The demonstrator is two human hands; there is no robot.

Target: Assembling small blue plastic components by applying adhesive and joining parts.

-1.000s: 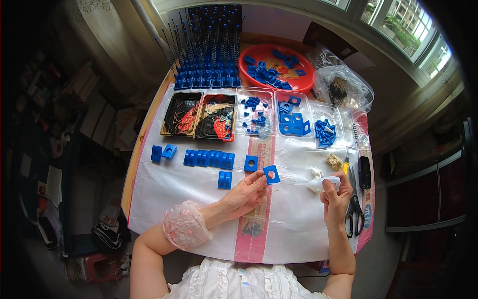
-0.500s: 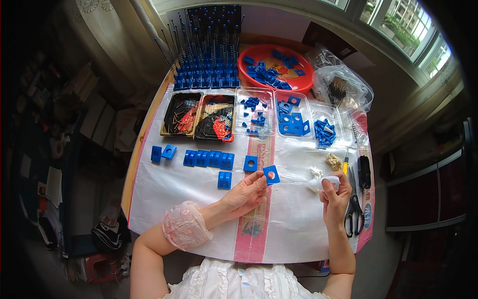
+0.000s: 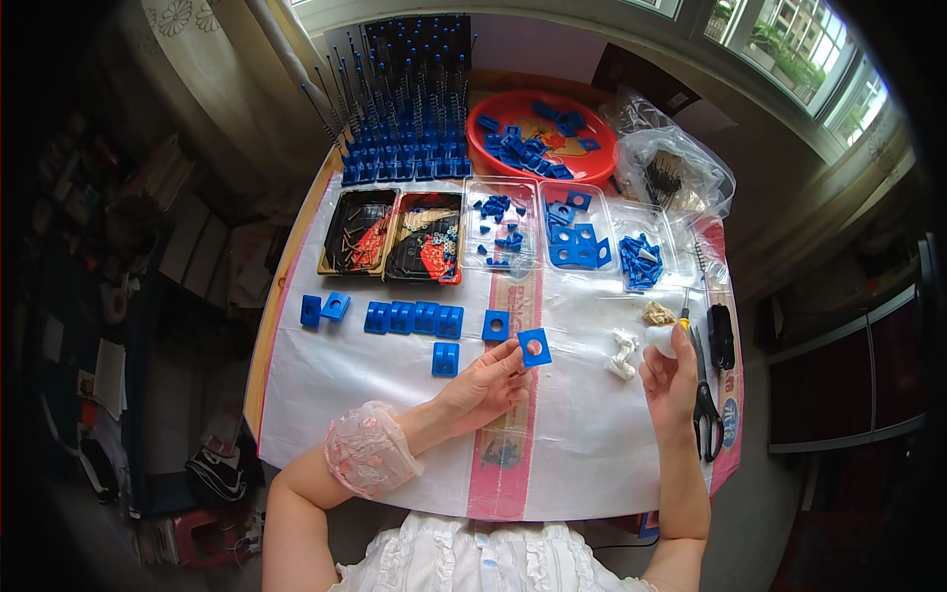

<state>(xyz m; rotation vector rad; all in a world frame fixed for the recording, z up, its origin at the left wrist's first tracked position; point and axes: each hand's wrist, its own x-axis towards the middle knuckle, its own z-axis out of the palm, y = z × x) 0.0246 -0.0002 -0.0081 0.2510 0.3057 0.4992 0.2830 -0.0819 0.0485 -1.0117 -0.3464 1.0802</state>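
My left hand (image 3: pixel 486 383) pinches a blue square plate with a round hole (image 3: pixel 544 356) between thumb and fingertips, above the pink stripe of the table cover. My right hand (image 3: pixel 671 385) is closed around a small white bottle (image 3: pixel 661 340), raised over the right side of the table; the fingers partly hide it. Beside the bottle lie a crumpled white tissue (image 3: pixel 622 355) and a brownish crumpled wad (image 3: pixel 659 313). Another blue holed plate (image 3: pixel 487 333) rests just behind the held one. Left of it sit a row of blue brackets (image 3: pixel 425 317) and a single bracket (image 3: pixel 446 361).
Open trays with small screws (image 3: pixel 360 237) and blue parts (image 3: pixel 577 255) line the middle. Behind them stand blue bases with springs and rods (image 3: pixel 404 163), a red basin (image 3: pixel 602 163) and a plastic bag (image 3: pixel 700 168). Black-handled scissors (image 3: pixel 706 419) lie at right.
My right hand has lifted the white bottle up from beside the tissue and turned it, so the tissue shows more fully. The left hand holds the blue plate almost still.
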